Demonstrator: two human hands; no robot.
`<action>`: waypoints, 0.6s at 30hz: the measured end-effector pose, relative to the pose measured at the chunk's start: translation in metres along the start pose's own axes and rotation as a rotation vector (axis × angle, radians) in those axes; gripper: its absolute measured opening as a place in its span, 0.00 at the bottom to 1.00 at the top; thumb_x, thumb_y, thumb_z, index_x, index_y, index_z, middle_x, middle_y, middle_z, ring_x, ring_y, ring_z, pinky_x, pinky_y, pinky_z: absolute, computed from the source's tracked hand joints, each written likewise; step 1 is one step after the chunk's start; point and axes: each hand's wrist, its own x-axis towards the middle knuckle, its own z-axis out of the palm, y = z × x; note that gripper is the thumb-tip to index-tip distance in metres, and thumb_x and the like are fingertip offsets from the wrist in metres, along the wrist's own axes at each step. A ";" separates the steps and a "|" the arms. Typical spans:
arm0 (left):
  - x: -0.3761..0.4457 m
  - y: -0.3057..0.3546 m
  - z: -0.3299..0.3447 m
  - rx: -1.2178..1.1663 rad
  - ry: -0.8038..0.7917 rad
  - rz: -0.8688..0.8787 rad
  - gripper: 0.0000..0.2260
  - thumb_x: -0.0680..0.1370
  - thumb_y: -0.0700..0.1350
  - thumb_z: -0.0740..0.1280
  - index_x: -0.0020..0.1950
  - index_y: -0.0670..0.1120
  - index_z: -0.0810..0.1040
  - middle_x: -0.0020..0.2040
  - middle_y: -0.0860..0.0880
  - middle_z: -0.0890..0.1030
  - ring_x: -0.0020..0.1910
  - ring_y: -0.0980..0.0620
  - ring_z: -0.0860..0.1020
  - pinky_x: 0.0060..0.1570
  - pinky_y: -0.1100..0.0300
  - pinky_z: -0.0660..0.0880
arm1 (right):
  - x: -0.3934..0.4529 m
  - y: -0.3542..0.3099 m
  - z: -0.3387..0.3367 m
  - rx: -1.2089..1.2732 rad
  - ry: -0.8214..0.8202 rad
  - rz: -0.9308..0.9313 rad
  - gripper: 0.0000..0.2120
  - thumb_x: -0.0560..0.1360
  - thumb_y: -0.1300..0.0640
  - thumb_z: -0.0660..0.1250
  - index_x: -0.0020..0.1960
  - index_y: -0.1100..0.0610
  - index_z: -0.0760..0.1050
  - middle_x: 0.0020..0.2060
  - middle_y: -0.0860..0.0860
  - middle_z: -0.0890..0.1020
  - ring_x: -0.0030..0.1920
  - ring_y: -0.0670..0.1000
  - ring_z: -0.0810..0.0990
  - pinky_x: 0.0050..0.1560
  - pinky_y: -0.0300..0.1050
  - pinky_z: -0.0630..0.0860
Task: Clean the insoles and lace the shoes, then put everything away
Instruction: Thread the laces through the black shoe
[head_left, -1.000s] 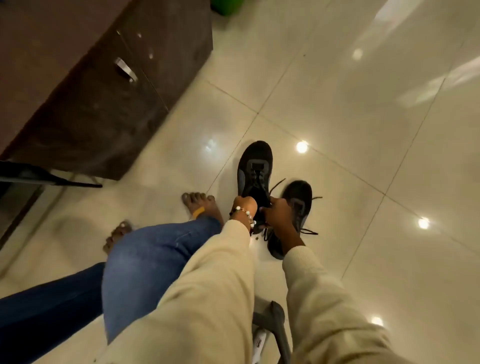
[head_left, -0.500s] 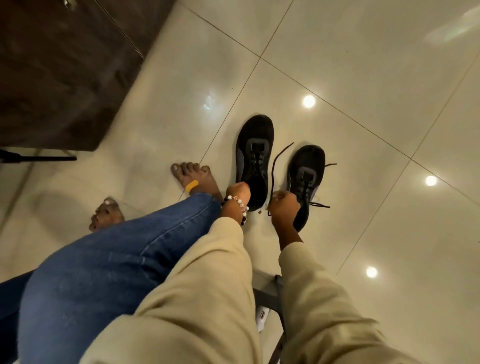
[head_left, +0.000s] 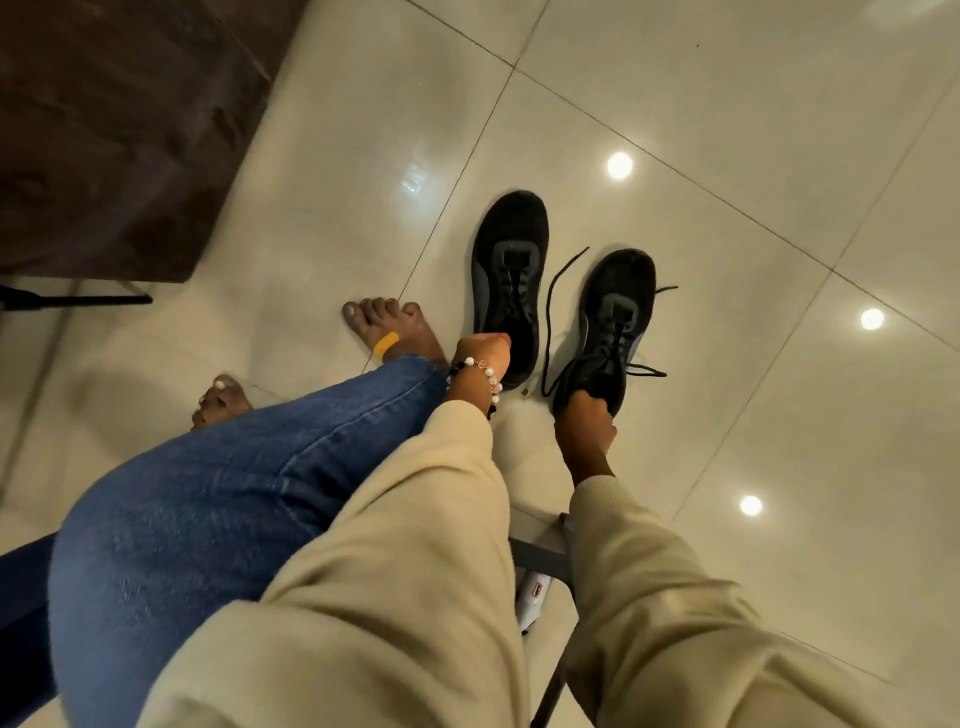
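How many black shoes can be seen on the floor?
2. One shoe lies beside the bare foot, with the left hand at its heel. The other shoe lies to its right, its heel gripped by the right hand.

Two black shoes, grey tongue panels, upright on floor tiles, centre frame, toes toward top. Left shoe (head_left: 511, 260): laces in eyelets, heel end touching grip. Right shoe (head_left: 615, 317): just beside, slightly lower; loose lace ends (head_left: 558, 291) trailing both sides; heel held.
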 end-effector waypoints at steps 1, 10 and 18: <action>-0.004 0.001 0.001 0.002 -0.010 -0.004 0.16 0.78 0.44 0.62 0.64 0.40 0.75 0.61 0.41 0.78 0.59 0.41 0.77 0.57 0.52 0.75 | -0.004 0.000 -0.005 -0.011 0.031 -0.038 0.11 0.76 0.66 0.61 0.57 0.63 0.74 0.54 0.62 0.77 0.56 0.64 0.76 0.56 0.57 0.72; -0.064 0.028 0.005 0.381 -0.100 0.222 0.14 0.80 0.44 0.60 0.60 0.39 0.77 0.59 0.42 0.79 0.56 0.41 0.78 0.58 0.52 0.75 | -0.052 -0.003 -0.056 -0.018 0.284 -0.224 0.08 0.76 0.62 0.61 0.54 0.61 0.75 0.46 0.60 0.80 0.44 0.63 0.80 0.41 0.51 0.77; -0.184 0.067 -0.040 0.213 -0.095 0.505 0.18 0.75 0.50 0.71 0.63 0.48 0.78 0.56 0.44 0.81 0.53 0.41 0.80 0.55 0.47 0.77 | -0.137 -0.057 -0.150 0.051 0.713 -0.613 0.03 0.69 0.61 0.70 0.41 0.59 0.78 0.28 0.56 0.77 0.26 0.58 0.76 0.25 0.44 0.73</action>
